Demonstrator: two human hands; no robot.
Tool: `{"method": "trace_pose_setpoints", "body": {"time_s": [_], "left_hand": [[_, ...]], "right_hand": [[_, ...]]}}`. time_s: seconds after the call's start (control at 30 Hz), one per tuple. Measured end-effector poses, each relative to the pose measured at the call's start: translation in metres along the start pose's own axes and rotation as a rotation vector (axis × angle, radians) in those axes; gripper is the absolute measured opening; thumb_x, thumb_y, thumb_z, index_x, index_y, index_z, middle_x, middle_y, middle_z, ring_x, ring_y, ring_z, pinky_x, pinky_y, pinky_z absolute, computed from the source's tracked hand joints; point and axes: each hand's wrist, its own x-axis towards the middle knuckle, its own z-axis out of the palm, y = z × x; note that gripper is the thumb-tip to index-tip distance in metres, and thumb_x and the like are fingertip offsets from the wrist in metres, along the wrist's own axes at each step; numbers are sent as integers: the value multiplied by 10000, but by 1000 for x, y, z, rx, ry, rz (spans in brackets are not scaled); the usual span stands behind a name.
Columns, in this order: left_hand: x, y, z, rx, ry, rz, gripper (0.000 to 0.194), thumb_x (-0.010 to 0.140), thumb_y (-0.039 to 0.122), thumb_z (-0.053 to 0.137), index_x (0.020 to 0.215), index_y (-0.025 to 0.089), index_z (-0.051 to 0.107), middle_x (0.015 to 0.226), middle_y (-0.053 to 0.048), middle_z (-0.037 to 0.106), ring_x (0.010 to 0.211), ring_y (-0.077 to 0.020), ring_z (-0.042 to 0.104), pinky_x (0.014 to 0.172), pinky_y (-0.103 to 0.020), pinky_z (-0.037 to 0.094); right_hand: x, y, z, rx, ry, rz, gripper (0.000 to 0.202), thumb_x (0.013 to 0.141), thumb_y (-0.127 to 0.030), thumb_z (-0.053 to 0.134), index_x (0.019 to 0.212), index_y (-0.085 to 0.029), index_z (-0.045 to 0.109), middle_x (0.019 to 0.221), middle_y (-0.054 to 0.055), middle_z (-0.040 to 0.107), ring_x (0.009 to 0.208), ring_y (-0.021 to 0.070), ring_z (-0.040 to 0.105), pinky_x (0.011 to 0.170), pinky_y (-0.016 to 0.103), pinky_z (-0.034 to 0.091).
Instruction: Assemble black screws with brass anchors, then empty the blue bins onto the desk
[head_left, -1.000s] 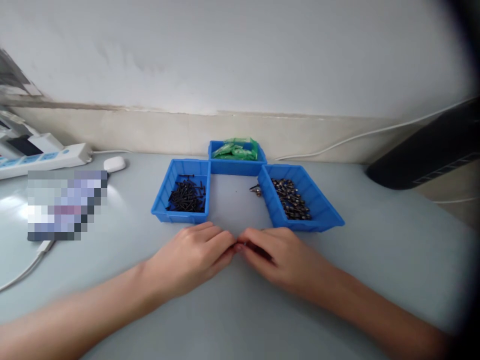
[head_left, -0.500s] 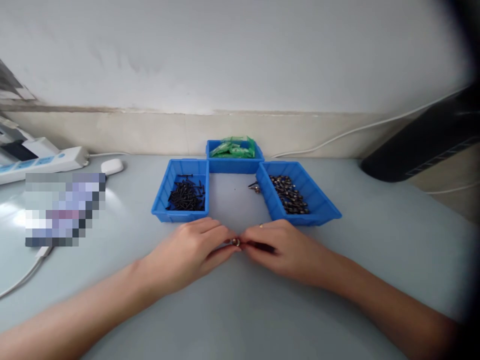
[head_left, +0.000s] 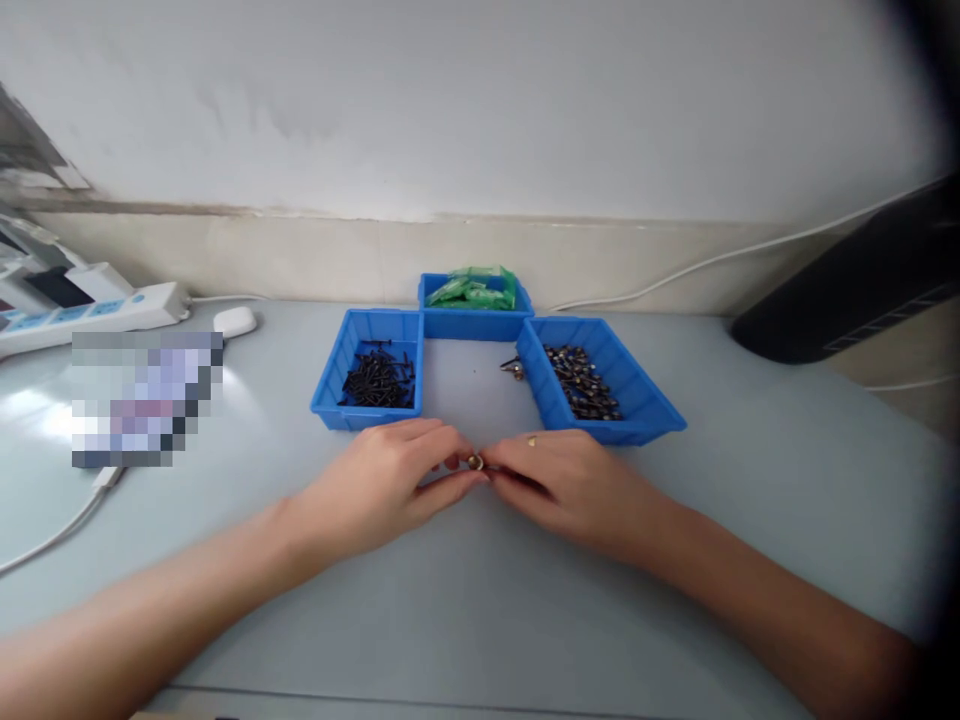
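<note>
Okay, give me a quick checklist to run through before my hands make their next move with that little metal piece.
1. Small metal piece pinched between both hands' fingertips: ok.
2. Left hand and right hand low over the table, steady: ok.
3. Left bin stocked with black screws: ok.
4. Right bin stocked with metal parts: ok.
5. Back bin holds green bags: ok.
6. Loose parts lying outside the right bin, on the table: not ok.
7. Whether the piece is fully assembled: cannot tell, too small.
</note>
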Motion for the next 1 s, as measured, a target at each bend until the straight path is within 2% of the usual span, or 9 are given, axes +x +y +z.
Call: {"method": "trace_pose_setpoints", "body": {"time_s": [0.17,0.37,0.5,0.57,0.63,0.73,0.83,0.9,1.0], "left_hand": [[1,1,-1,16,0,23,153,877,234,500,980,157,585,742,-5,603,659,-112,559,597,-220,444],[1,1,-3,82,-35,51,197,895,211,448,776,146,590,633,7,546,586,-106,521,540,-218,392],[1,1,-4,96,-40,11,206,902,257,439,796,159,586,643,11,561,584,-109,535,546,-220,399],[1,1,-5,142,-94,-2,209,906,267,426,819,164,585,678,7,580,601,-119,552,555,-230,408],[2,0,-6,215,-191,-6,217,907,264,417,805,164,580,696,3,588,611,-132,561,553,-242,408],[4,0,-7,297,-314,-10,236,907,253,411,757,161,568,706,-3,588,609,-137,563,543,-244,400],[5,0,-8,322,-352,-14,229,906,245,407,773,161,572,732,-8,593,626,-141,571,543,-245,403],[4,-1,-8,328,-358,-14,220,906,245,406,790,165,575,746,-7,597,641,-148,579,547,-251,409],[4,-1,-8,330,-359,-10,209,905,248,406,800,171,570,761,-5,599,653,-155,586,550,-258,419]], "right_hand": [[-3,2,-2,-72,29,-21,246,918,-231,376,817,-173,592,662,23,616,602,143,587,573,251,407],[-4,1,-2,-118,75,-62,226,915,-204,387,862,-164,602,738,44,668,634,153,619,588,261,436],[-5,0,-8,-161,97,-76,229,918,-202,370,895,-168,596,735,37,671,638,156,626,586,261,432],[-5,0,-16,-227,158,-71,231,920,-214,367,898,-174,594,720,31,670,622,157,626,572,261,417],[-7,4,-26,-337,261,5,227,918,-240,373,899,-181,592,682,24,660,590,161,615,541,263,387],[-9,17,-44,-573,387,264,261,915,-311,367,850,-192,590,541,13,585,459,167,531,452,272,294],[-11,37,-53,-688,263,437,279,907,-336,367,810,-189,584,545,36,579,429,174,481,432,278,245],[-8,46,-54,-685,197,478,267,895,-376,403,832,-194,588,602,40,608,497,196,519,460,280,283],[8,45,-49,-708,90,303,239,897,-321,419,867,-175,606,754,70,639,718,235,572,597,309,366]]}}
